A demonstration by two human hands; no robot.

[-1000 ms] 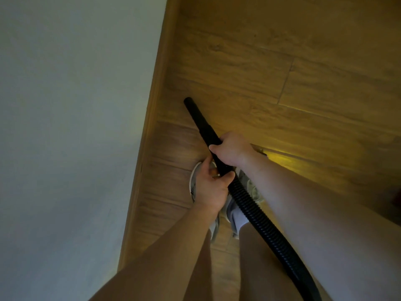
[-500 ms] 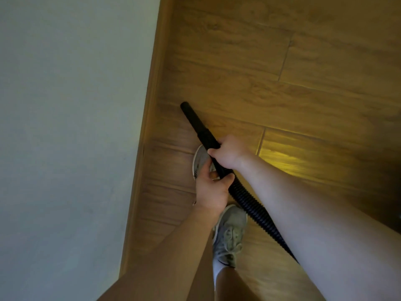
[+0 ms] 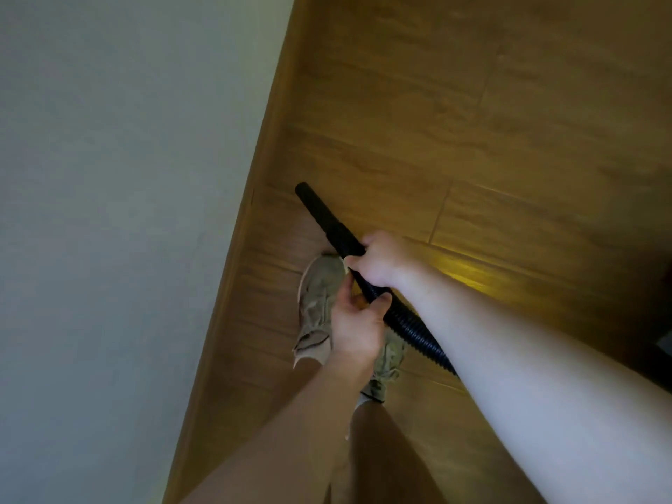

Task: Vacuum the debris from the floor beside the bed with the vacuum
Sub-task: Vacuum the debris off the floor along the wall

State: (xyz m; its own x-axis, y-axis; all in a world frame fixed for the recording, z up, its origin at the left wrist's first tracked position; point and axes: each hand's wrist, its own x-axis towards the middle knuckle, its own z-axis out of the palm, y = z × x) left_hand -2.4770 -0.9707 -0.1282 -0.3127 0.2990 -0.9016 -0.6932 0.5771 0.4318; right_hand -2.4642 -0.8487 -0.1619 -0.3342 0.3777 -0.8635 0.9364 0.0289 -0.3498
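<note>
Right hand (image 3: 378,261) and left hand (image 3: 358,327) grip the vacuum wand (image 3: 323,216). Its hose (image 3: 418,329) runs behind the right forearm (image 3: 509,358); debris is indiscernible.

The person stands on a wooden plank floor (image 3: 472,103), close beside a pale flat surface (image 3: 109,212) edged with a wooden strip (image 3: 254,212). Both hands are on a black vacuum tube (image 3: 325,218) that slants down to the floor, its open end near the strip. The right hand (image 3: 378,261) is wrapped round the smooth tube. The left hand (image 3: 358,327) grips just behind it, where the ribbed hose (image 3: 418,332) begins. The hose runs back under the right forearm. Below the hands are two beige laced shoes (image 3: 318,303), one ahead of the other. A yellow glow (image 3: 462,272) lies on the planks to the right.
</note>
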